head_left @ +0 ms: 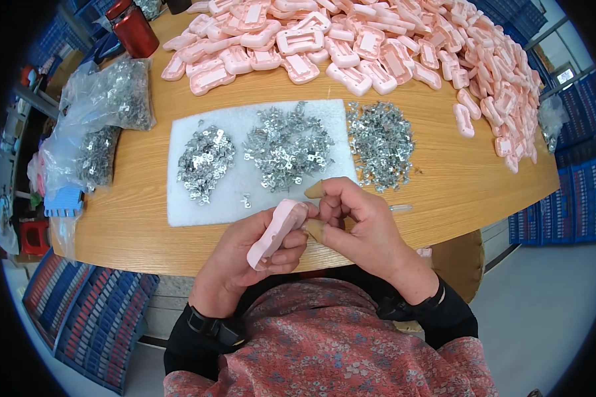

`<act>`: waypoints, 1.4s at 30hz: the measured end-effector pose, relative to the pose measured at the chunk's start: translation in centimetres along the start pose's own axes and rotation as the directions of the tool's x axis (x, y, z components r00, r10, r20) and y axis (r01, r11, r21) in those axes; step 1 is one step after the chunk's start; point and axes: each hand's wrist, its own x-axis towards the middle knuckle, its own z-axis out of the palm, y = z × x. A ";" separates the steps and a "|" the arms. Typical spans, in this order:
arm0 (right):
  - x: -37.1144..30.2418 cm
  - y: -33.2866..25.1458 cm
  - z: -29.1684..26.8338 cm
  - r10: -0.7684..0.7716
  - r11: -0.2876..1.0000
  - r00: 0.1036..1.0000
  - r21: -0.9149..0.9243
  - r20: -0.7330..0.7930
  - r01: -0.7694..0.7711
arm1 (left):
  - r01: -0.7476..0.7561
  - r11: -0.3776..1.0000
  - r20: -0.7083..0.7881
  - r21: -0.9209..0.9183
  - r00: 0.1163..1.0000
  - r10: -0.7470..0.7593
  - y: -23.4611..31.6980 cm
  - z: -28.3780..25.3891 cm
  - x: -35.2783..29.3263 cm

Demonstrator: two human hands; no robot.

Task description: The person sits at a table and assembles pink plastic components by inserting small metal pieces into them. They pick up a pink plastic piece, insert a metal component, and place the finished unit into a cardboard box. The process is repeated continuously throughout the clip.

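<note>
Left hand [235, 248] curled round a pale pink plastic casing [276, 235], right hand [374, 231] bent in at its upper end: the hands meet at the lower centre of the frame, over the near edge of the table [132, 228]. The casing is tilted, its upper end leaning toward the right, and the right thumb and forefinger, both in tan finger covers [315, 190], stand apart beside that end. Whether they hold anything small cannot be told. The step in hand looks like close finger work on this one casing, and the next move seems to call for a steady left grip and a light, exact right fingertip. A white foam sheet [182, 215] lies just beyond, with two piles of small metal clips [288, 149] on it and a single clip [246, 200] nearer its front edge; a third pile [381, 145] sits on bare wood beside its right edge. A broad heap of similar pink casings [371, 40] spreads from the upper centre to the upper right. Clear plastic bags [129, 92], with metal pieces inside, and a red canister [136, 33] occupy the upper left. Around the table, blue racks [102, 324] show at lower left and right, a red stool [34, 237] at far left, and a round brown seat [463, 268] at lower right above pale floor [543, 298].
</note>
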 end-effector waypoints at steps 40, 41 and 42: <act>12.6 -1.4 7.6 -0.268 0.530 0.843 -0.660 0.466 0.533 | -0.393 0.915 -0.005 0.089 0.918 0.395 0.4 -5.3 -9.7; 12.3 -1.7 7.3 -0.249 0.512 0.835 -0.665 0.491 0.544 | -0.394 0.913 0.022 0.109 0.919 0.394 0.4 -5.9 -9.9; 12.2 -1.9 7.0 -0.229 0.495 0.825 -0.669 0.516 0.555 | -0.394 0.910 0.049 0.130 0.919 0.391 0.4 -6.4 -9.9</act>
